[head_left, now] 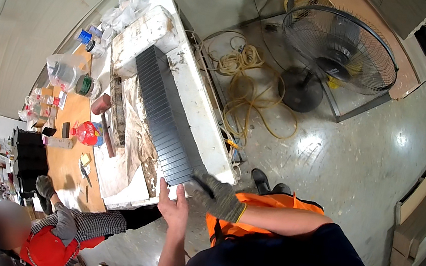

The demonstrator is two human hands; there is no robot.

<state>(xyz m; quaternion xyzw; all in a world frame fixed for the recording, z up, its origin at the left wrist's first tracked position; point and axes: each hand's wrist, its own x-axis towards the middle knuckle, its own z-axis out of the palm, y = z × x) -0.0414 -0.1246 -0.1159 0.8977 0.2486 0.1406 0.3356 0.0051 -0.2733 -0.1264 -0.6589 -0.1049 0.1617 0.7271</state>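
The long dark ribbed panel (166, 114) lies flat on the white worktop (203, 108), reaching from a lumpy white block (142, 35) at the far end down to the near corner. It looks stiff and straight, like metal or hard plastic, and because it is so long it is probably a bit heavy and may wobble if lifted by one end only. Its edges look thin and could be sharp, so the near end, with one hand on each side, seems the best place to take hold. The right hand (219, 195) wears a grey glove and its grip is closed over the near end of the panel. The left hand (172, 207) is bare, with flat open fingers resting against the panel's near edge, holding nothing. The worktop is dirty, with brown crumpled paper (131, 141) and a hammer (104, 117) beside the panel. Next to it stands a wooden table (67, 156) with a red bottle (87, 133), small jars and a plastic bag on it. Another person with a red hard hat (48, 251) crouches by that table. The floor (355, 164) is shiny grey concrete, with a yellow coiled cable (246, 76) and a big standing fan (339, 47) on it.
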